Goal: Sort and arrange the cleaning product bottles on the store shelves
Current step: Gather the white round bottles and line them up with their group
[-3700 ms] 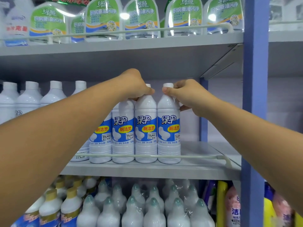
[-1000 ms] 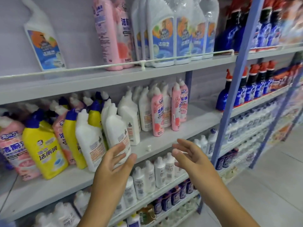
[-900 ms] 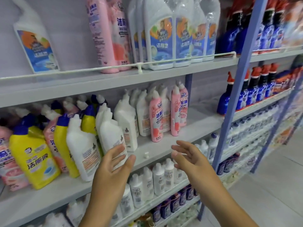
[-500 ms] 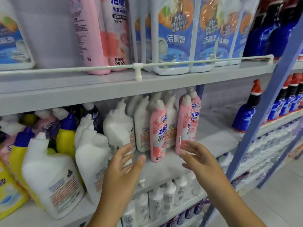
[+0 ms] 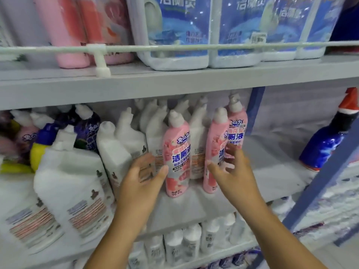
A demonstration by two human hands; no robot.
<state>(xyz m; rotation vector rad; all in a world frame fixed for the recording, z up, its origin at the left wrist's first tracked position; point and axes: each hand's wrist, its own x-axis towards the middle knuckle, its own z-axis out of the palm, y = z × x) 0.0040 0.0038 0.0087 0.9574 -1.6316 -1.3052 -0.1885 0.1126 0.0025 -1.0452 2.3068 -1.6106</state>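
Far left on the middle shelf point(image 5: 275, 171): big white bottles point(image 5: 73, 183), tilted. Next, left hand point(image 5: 140, 178), fingers spread wide, holding nothing, thumb just beside the front pink bottle point(image 5: 177, 158). Then a second pink bottle point(image 5: 214, 150), upright. Right hand point(image 5: 232, 171) in front of it, fingers loosely spread; contact unclear. Farther right, a blue bottle point(image 5: 326, 146).

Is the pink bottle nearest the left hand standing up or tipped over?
Upright. The pink bottle stands on its base on the shelf, white cap on top, beside the left hand.
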